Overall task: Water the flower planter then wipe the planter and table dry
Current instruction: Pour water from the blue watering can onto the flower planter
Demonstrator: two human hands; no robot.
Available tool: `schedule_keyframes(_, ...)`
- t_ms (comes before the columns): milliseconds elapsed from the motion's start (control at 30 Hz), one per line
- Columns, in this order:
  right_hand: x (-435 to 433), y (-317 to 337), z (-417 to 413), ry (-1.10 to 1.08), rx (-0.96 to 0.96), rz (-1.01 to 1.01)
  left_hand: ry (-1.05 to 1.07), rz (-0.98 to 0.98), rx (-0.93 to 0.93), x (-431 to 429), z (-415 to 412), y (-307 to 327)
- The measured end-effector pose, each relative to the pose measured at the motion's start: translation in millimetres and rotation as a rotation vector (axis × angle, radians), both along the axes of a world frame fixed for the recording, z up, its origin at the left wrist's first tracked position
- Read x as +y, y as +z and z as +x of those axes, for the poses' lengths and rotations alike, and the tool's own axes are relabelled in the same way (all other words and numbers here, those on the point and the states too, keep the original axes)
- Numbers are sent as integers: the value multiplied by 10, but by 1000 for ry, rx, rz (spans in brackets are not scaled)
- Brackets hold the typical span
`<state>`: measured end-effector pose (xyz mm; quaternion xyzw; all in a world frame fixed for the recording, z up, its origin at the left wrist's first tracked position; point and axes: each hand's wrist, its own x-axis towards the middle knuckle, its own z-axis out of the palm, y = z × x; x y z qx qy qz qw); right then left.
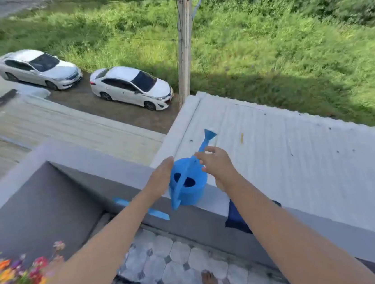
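Reaching stage | left hand [162, 176] and right hand [217, 165] spread at blue watering can [190, 184] on ledge [215, 199], neither clasping | flowers [16, 278] unwatered, judged | watering, wiping outstanding

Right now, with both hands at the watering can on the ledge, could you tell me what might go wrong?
1. The blue watering can stands on the narrow balcony ledge; a nudge from the left hand or right hand could tip it onto the roof beyond.
2. If it holds water, a tilt could wet the dark blue cloth hanging nearby.
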<state>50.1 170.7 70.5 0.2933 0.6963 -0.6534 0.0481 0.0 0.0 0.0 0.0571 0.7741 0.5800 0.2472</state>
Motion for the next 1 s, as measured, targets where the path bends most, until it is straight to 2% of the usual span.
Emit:
schedule_keyframes(67, -32, -148, -31, -43, -76, -36, 68, 51, -117, 86, 1, -20)
schedule_keyframes(167, -93, -444, -67, -16, -153, -126, 72, 78, -157, 179, -24, -142)
schedule_keyframes(333, -145, -463, -242, 28, -218, -217, 153, 6, -130, 205, -165, -553)
schedule_keyframes(533, -292, -429, -201, 138, -213, -333, 224, 34, -126, 220, -24, -457)
schedule_keyframes(767, -601, -115, -150, 365, -211, -311, 400, 131, -118, -117, 405, -421)
schedule_keyframes(867, -833, 153, -100, 493, -186, -297, 530, 185, -56, -322, 568, -285)
schedule_keyframes(1000, -1241, 439, 19, 669, -135, -181, 687, 255, 71, -766, 878, -56)
